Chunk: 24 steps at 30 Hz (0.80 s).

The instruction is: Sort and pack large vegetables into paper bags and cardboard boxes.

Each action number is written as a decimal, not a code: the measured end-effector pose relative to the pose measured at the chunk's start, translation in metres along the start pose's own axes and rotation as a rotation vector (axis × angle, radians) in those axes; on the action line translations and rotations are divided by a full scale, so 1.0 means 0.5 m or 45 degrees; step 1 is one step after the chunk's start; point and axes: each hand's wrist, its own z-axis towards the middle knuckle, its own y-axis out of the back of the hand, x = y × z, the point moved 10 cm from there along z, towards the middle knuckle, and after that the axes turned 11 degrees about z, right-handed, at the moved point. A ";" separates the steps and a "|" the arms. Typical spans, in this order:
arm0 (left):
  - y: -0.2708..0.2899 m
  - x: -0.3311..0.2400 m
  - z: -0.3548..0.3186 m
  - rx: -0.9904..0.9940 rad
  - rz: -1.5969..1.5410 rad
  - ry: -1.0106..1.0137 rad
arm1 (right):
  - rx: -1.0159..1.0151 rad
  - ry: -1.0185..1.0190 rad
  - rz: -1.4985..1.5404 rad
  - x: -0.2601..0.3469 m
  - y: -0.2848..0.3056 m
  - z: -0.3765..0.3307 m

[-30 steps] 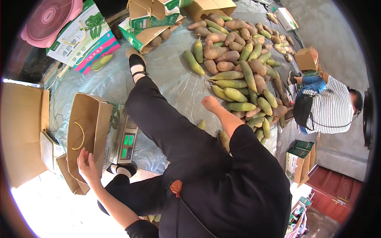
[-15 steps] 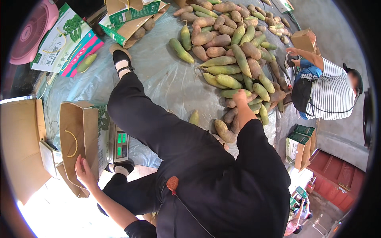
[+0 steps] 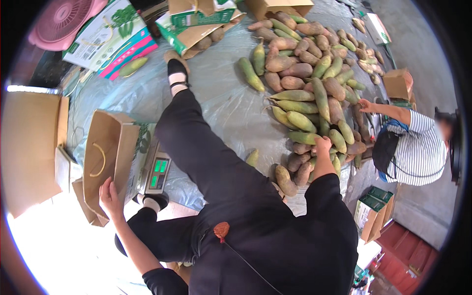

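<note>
Plastic sheet (image 3: 221,98), green radish (image 3: 301,137) against right hand (image 3: 322,144)

head-worn left fisheye | faces down over wearer's torso (image 3: 275,246) | body near, room wide around

Long green radish (image 3: 301,137) laid sideways along near left part of radish pile (image 3: 322,98); smooth, pale green, tapered; right end met by fingers of right hand (image 3: 322,144), firmness of grip hidden. Green and reddish-brown radishes heaped loosely in pile, pointed various ways. Cardboard box (image 3: 126,150) stood open, plain brown inside, fitted with yellow cord handle (image 3: 102,161); left hand (image 3: 111,199) held near lower edge.
</note>
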 end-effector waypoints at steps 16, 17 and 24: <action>-0.012 0.030 -0.026 0.253 0.043 0.105 | 0.361 0.964 -0.530 0.246 -0.252 -0.297; -0.012 0.041 -0.028 0.249 0.041 0.128 | 0.400 1.012 -0.454 0.270 -0.263 -0.314; -0.038 0.074 -0.030 0.418 0.331 0.207 | 1.058 1.097 0.340 0.555 -0.388 -0.565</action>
